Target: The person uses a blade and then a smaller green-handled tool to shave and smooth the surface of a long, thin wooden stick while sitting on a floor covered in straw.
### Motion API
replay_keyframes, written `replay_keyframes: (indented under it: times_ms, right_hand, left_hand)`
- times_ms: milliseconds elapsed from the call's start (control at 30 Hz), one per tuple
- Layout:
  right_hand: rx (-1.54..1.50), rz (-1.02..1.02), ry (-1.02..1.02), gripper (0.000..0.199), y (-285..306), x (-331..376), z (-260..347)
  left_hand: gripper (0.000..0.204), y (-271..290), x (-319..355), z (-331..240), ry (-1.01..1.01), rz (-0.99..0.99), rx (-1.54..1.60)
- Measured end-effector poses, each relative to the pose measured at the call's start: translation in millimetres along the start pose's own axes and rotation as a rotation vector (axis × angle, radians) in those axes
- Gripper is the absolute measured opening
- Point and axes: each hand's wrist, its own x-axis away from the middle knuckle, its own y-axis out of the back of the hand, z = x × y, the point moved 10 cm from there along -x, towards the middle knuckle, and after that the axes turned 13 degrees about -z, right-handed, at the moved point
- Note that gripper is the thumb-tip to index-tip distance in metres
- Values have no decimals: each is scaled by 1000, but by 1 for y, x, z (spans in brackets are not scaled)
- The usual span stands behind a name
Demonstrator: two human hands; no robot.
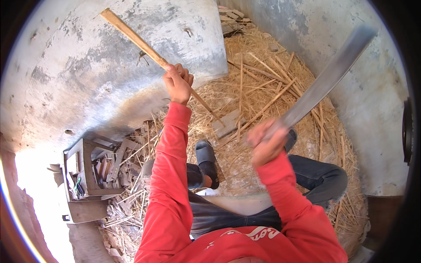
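My left hand (pixel 178 83) is wrapped round a long bamboo stick (pixel 137 40), held slanting in front of me. Its upper end points to the far left, and its lower end reaches down to a flat greyish block (pixel 228 122) on the floor; whether it touches the block I cannot tell. My right hand (pixel 269 142) grips a machete (pixel 329 79) with a long, broad blade raised to the upper right, off the stick. Hand and blade are smeared by motion, and the handle is mostly covered by my fingers.
Split sticks (pixel 267 98) and straw-like shavings (pixel 250 48) cover the floor ahead. A wooden frame (pixel 94 173) with scraps stands at the left. Worn plastered walls (pixel 188 30) rise close on both sides. My slippered foot (pixel 205 153) is below the stick's lower end.
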Motion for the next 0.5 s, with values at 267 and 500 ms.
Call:
replay_keyframes:
  times_ms: [267,500]
  right_hand:
    - [667,-97,-614,52,123,77,-120]
    - [88,16,-36,52,-3,3,-11]
  left_hand:
    - [61,-13,4,5,39,96,34]
    - [61,-32,13,1,16,93,11]
